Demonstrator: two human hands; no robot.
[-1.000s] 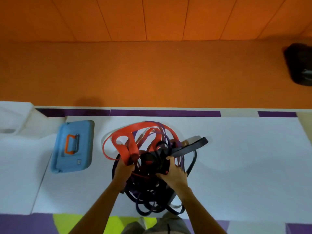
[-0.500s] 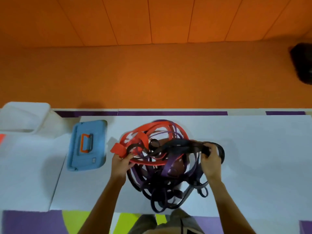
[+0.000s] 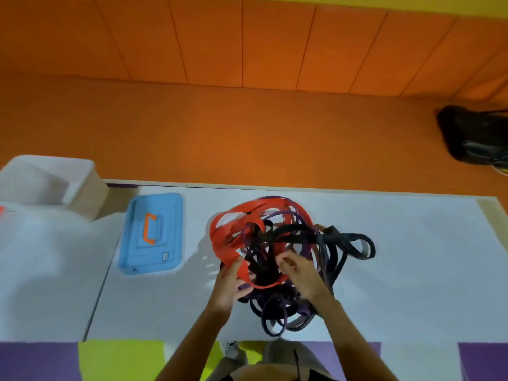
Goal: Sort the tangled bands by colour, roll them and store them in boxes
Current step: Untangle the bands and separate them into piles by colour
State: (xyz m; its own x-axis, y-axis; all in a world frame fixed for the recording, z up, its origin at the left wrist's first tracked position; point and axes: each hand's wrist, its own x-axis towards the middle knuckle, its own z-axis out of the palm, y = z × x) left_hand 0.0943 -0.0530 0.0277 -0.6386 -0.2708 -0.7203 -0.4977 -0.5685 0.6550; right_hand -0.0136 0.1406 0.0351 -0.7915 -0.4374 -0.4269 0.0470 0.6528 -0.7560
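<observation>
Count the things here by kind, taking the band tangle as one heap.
Tangled heap of red, purple and black elastic bands: 1
Flat blue plastic case with orange handle: 1
White open box: 1
Black bag on floor: 1
Total: 4

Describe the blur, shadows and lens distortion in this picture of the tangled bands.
Head view: motion blur smears the left hand and right hand, so their grips are unclear. Head view: the tangled bands cast a soft shadow leftwards on the white table, towards the blue case. Head view: the wide lens fans out the panel lines of the orange wall.
</observation>
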